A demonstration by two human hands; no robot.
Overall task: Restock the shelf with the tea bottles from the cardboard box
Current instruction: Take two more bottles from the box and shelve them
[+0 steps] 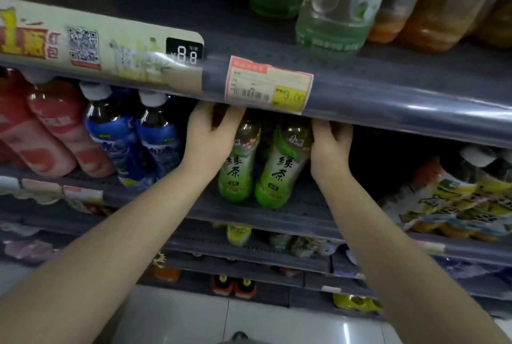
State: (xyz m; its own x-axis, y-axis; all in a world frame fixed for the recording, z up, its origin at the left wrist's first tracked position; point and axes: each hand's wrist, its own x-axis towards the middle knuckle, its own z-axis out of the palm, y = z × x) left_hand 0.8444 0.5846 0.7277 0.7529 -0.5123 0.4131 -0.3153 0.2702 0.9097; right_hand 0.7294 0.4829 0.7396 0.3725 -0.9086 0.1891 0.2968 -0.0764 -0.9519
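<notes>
Two green tea bottles stand side by side on the grey middle shelf (304, 213), under the shelf above. My left hand (210, 136) grips the neck of the left green tea bottle (237, 169). My right hand (329, 144) holds the upper part of the right green tea bottle (279, 172). Both bottle caps are hidden behind the upper shelf's front rail. The cardboard box is out of view.
Blue-labelled bottles (133, 138) and red bottles (52, 127) stand to the left on the same shelf. A pack of yellow-labelled bottles (457, 199) sits to the right, beyond a dark gap. The upper shelf rail carries a price tag (268, 84). Lower shelves and white floor lie below.
</notes>
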